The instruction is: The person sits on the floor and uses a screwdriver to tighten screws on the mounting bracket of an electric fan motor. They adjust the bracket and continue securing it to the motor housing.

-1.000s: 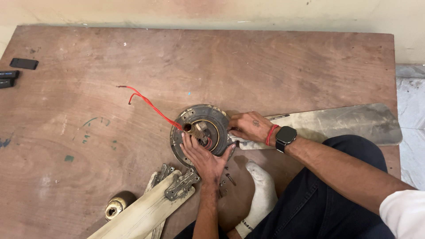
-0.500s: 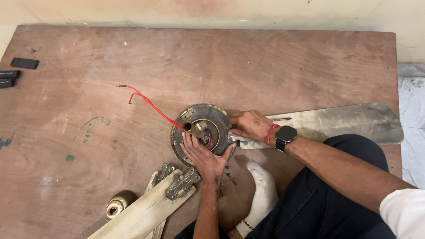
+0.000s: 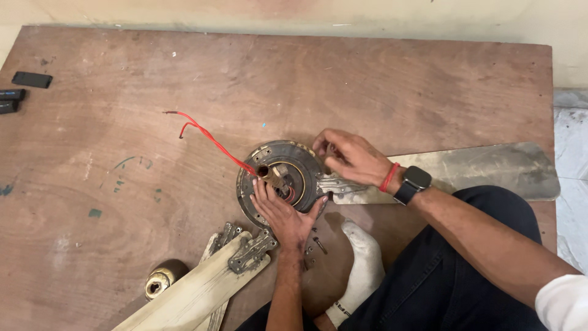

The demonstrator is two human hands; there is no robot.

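left hand point(image 3: 286, 216) flat on fan motor point(image 3: 280, 179); right hand point(image 3: 350, 158) gripping rim.

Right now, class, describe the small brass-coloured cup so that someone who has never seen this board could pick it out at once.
Start at the brown wooden board and go to its near left part, below the round fan motor. There, left of the cream fan blades, lies the brass-coloured cup. It is the only rounded, shiny golden piece; its neighbours are flat and pale.

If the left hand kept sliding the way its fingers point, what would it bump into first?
The left hand points up the board, fingertips already on the round fan motor. Going on, it would likely meet the brass shaft at the middle, then the red wire.
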